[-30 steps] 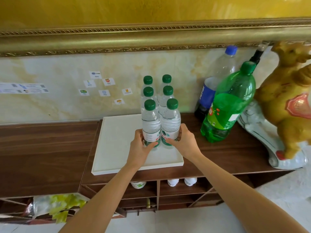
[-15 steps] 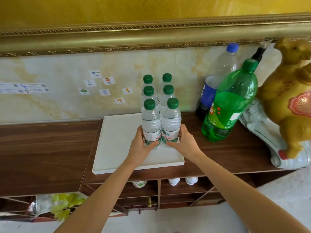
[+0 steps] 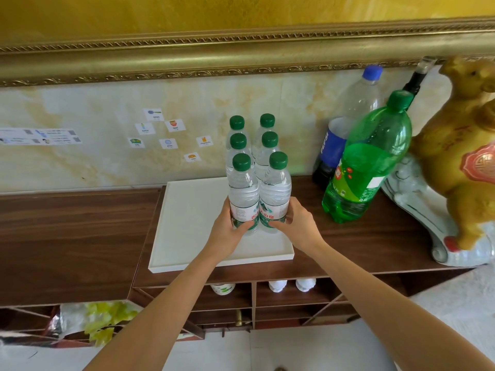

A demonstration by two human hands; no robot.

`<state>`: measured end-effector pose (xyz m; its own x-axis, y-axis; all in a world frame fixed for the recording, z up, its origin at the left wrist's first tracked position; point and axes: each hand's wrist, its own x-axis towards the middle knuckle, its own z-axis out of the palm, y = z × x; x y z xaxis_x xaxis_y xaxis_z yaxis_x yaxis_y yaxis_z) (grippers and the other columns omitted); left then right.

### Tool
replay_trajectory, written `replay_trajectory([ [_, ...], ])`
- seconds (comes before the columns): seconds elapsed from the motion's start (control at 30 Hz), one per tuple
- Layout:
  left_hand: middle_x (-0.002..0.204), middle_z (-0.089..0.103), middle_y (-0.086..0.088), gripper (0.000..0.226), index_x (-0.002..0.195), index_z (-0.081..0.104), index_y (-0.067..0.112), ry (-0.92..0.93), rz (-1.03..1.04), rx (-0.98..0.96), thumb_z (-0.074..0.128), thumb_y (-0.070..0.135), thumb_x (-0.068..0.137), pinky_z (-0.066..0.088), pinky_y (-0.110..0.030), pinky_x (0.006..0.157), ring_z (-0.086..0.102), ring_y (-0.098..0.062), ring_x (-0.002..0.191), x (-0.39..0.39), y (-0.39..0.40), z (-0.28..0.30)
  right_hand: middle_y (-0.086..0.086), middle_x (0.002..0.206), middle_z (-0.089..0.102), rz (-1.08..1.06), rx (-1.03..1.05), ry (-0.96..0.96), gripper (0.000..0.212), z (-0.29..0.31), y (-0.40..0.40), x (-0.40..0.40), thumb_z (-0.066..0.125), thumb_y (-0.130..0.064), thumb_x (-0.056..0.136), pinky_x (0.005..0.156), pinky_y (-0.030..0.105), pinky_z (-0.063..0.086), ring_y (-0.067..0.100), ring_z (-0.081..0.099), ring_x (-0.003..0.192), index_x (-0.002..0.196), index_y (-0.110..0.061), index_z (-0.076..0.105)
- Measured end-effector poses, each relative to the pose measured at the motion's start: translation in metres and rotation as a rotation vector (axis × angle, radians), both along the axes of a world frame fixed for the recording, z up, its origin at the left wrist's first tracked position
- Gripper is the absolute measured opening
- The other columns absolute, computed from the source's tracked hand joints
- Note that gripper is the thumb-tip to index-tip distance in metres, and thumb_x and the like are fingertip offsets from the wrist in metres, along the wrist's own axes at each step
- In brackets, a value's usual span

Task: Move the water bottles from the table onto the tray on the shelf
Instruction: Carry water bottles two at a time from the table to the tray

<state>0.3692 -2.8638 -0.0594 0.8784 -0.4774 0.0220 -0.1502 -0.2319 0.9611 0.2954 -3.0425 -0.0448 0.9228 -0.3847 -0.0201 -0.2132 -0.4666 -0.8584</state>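
Left hand: the left hand (image 3: 227, 231) wraps the lower part of the front-left water bottle (image 3: 243, 194), thumb curled across its label.
Right hand: the right hand (image 3: 297, 223) grips the front-right water bottle (image 3: 276, 194) the same way, thumb on the label.
Held bottles: upright, touching side by side between the two hands, low over or on the white tray (image 3: 187, 223); contact cannot be told.
Other bottles: four more green-capped water bottles (image 3: 251, 140) stand in two pairs just beyond the hands, on the tray.
Tray: on the wooden shelf (image 3: 361, 245), under both hands.
Right of the right hand: a green soda bottle (image 3: 369, 162), a blue-labelled bottle (image 3: 345, 129) and a golden figurine (image 3: 466, 156).
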Motion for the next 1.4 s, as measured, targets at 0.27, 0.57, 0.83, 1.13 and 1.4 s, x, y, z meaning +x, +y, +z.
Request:
replay_trajectory([
  [0.27,0.129,0.045,0.035,0.086,0.143,0.027,0.033,0.111,-0.071,-0.07,0.078,0.01,0.077,0.042,-0.001,0.083,0.047,0.021,0.114,-0.001,0.006,0.008,-0.004,0.136,0.054,0.068,0.227,0.058,0.077,-0.002,-0.006,-0.004,0.078,-0.014,0.075,0.106,0.034,0.042,0.012,0.051,0.124,0.139,-0.021,0.035],
  [0.57,0.125,0.054,0.022,0.067,0.132,0.04,0.029,0.064,-0.065,-0.025,0.072,0.001,0.081,0.043,-0.002,0.084,0.054,0.018,0.109,0.003,0.005,0.006,-0.004,0.115,0.066,-0.025,0.057,-0.002,0.052,-0.002,0.004,-0.007,0.075,-0.019,0.078,0.069,0.01,0.041,0.011,0.06,0.097,0.125,-0.018,0.053],
  [0.83,0.131,0.051,0.026,0.068,0.133,0.037,0.039,0.09,-0.146,-0.006,0.074,0.014,0.082,0.044,-0.007,0.089,0.05,0.015,0.117,0.005,0.009,0.014,-0.002,0.125,0.062,0.002,0.114,0.031,0.058,-0.001,0.001,-0.007,0.074,-0.016,0.08,0.092,0.024,0.047,0.012,0.059,0.111,0.131,-0.017,0.048],
  [1.13,0.158,0.028,0.009,0.06,0.152,0.025,0.029,0.422,0.082,-0.253,0.015,0.056,0.099,0.023,-0.038,0.119,0.033,-0.01,0.141,0.019,0.003,0.02,0.001,0.152,0.037,-0.204,0.8,-0.043,0.047,0.01,-0.01,0.004,0.035,-0.04,0.101,0.113,0.034,0.028,0.018,0.038,0.138,0.146,-0.023,0.035],
  [1.4,0.122,0.059,0.009,0.065,0.137,0.051,0.032,0.454,0.211,-0.163,0.016,0.067,0.094,0.039,-0.034,0.1,0.056,-0.01,0.109,0.021,-0.019,0.012,0.008,0.136,0.057,-0.247,0.895,0.121,0.07,0.013,0.009,0.033,0.038,-0.066,0.089,0.11,0.048,0.036,0.028,0.054,0.123,0.136,-0.016,0.051],
])
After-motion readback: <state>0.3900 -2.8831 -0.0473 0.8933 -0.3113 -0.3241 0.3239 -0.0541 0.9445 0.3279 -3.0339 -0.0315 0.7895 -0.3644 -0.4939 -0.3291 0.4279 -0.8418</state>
